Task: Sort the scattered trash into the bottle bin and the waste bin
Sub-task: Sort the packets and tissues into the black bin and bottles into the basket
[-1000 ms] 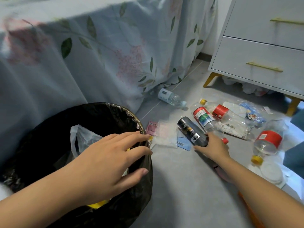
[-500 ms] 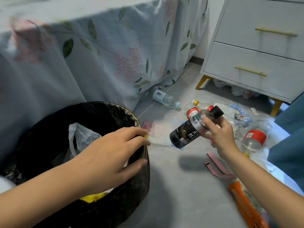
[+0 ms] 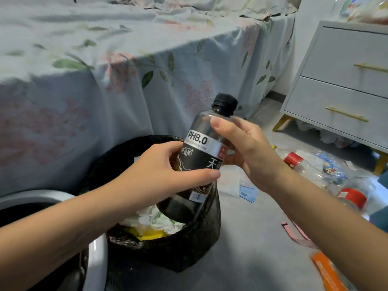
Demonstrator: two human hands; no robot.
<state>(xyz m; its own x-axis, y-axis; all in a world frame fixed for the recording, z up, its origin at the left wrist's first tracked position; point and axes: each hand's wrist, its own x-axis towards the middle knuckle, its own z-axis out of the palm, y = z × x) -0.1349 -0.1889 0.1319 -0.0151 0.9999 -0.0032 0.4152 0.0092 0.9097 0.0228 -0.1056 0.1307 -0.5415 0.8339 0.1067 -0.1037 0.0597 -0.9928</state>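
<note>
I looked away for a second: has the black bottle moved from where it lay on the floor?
Yes. The black bottle has come up off the floor, leftward, and is now above the black-lined bin, held by both the left hand and right hand.

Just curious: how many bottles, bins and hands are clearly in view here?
Bottles: 3, namely the black-labelled bottle gripped by both hands, the far red-labelled bottle and the near red-labelled bottle on the floor
Bins: 2, namely the black-bagged bin and the grey bin
Hands: 2, namely the left hand and the right hand
Total: 7
</note>
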